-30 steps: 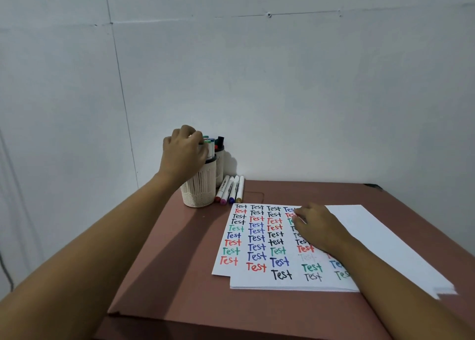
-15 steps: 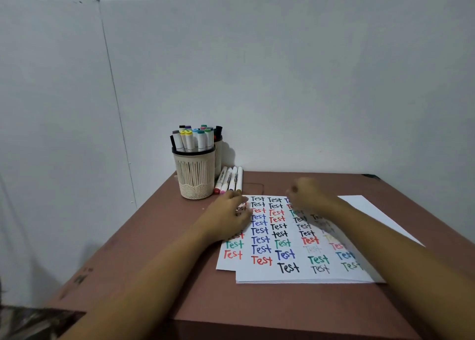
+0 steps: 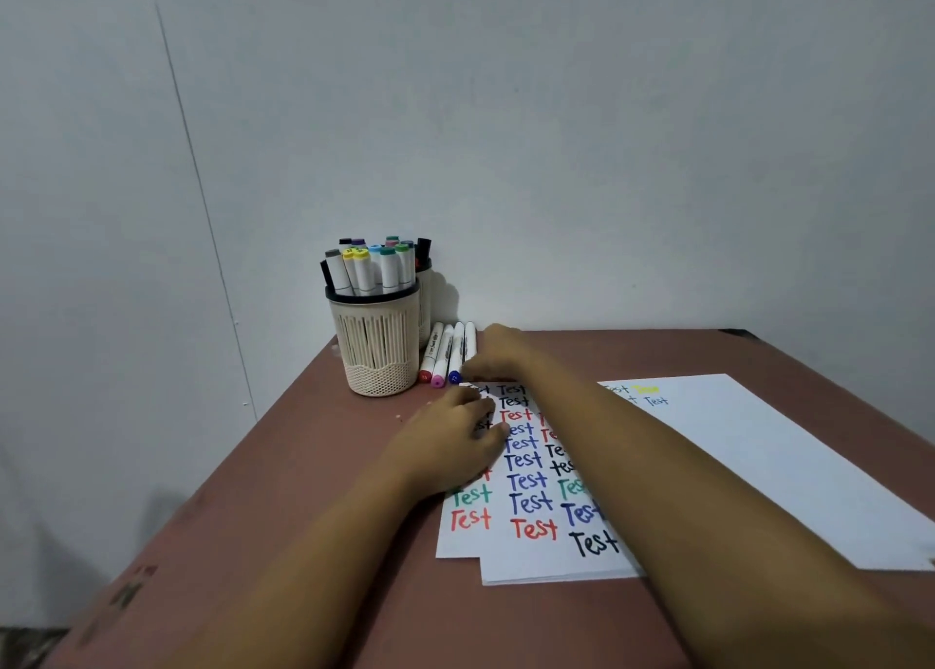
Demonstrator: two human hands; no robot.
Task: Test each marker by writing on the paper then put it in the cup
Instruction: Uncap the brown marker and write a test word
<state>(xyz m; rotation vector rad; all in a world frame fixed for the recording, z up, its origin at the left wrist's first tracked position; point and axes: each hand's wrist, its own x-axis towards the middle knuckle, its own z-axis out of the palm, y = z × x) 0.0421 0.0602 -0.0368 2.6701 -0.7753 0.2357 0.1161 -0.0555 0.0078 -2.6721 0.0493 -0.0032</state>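
Observation:
A cream ribbed cup (image 3: 377, 349) holding several capped markers (image 3: 369, 268) stands at the table's far left corner. Beside it lie a few white markers: a red-capped one (image 3: 427, 360), a pink-capped one (image 3: 440, 360), a blue-capped one (image 3: 457, 352) and a rightmost one (image 3: 470, 337). My right hand (image 3: 498, 360) covers the near end of that rightmost marker, fingers bent down onto it; whether it grips is unclear. My left hand (image 3: 455, 435) rests flat on the top left of the paper (image 3: 531, 506), which is filled with coloured "Test" words.
A second cup (image 3: 424, 304) with dark markers stands behind the cream cup, against the grey wall. Another white sheet (image 3: 759, 456) with a few words lies to the right, under my right forearm. The brown table (image 3: 303, 491) ends close on the left.
My left hand left the cup and came down onto the paper. My right hand moved from the paper up and left to the markers lying beside the cup.

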